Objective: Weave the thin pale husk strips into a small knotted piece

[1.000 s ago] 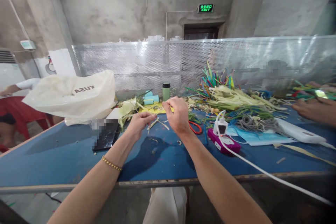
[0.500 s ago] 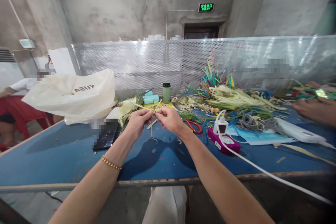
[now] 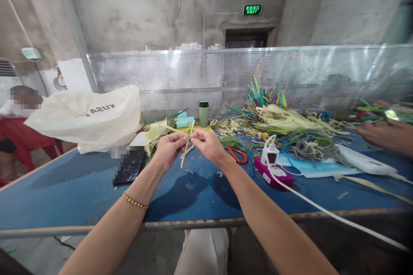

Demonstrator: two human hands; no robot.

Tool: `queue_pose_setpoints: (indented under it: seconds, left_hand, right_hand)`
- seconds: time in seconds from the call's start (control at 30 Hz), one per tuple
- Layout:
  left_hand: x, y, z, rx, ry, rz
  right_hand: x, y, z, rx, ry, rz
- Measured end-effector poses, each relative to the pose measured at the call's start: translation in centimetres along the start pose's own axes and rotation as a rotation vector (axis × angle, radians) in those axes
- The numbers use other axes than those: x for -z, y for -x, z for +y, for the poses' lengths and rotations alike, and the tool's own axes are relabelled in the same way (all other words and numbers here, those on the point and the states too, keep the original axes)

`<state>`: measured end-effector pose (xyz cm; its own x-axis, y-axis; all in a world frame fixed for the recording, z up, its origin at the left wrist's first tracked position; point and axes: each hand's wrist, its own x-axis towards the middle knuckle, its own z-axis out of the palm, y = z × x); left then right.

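Observation:
My left hand (image 3: 170, 148) and my right hand (image 3: 207, 144) meet over the middle of the blue table, fingertips almost touching. Both are closed in a pinch on a thin, pale yellow-green strip (image 3: 183, 158), which looks like a strip of husk. One end sticks up above the fingertips, and another hangs down to the lower left. How the strip crosses between the fingers is too small to make out. Behind my left hand lie pale husk pieces (image 3: 156, 133). Red-handled scissors (image 3: 238, 156) rest right of my right hand.
A green bottle (image 3: 203, 114) stands behind my hands. A white bag (image 3: 87, 116) and a dark phone-like slab (image 3: 129, 167) lie left. Rightward are a husk bundle (image 3: 284, 120), grey cords (image 3: 303, 151), a purple power strip (image 3: 274, 172) with a white cable, and another person's hand (image 3: 385, 135).
The strip's hanging end has swung from nearly straight down toward the lower left and shows broader. Its upper end stands more upright. Both hands keep their pinch in about the same place.

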<state>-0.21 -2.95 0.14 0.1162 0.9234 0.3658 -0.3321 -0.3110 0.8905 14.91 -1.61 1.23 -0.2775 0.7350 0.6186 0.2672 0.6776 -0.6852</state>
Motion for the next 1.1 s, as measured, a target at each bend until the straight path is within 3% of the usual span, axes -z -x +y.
queue_pose_setpoints:
  seconds: [0.47,0.73,0.93,1.1]
  left_hand:
    - [-0.2,-0.1,-0.6,-0.012,0.059,0.052]
    - [0.0,-0.2,-0.5,0.004,0.093,-0.017]
    - [0.0,-0.1,-0.4,-0.009,0.006,0.021]
    - [-0.3,0.1,-0.3,-0.057,-0.091,0.0]
  right_hand:
    - [-0.8,0.1,0.3,-0.022,-0.057,0.025]
    - [-0.7,-0.2,0.6,-0.11,-0.02,0.08]
    - [0.2,0.0,-0.2,-0.091,-0.099,0.023]
    - [0.6,0.1,-0.5,-0.226,-0.329,0.093]
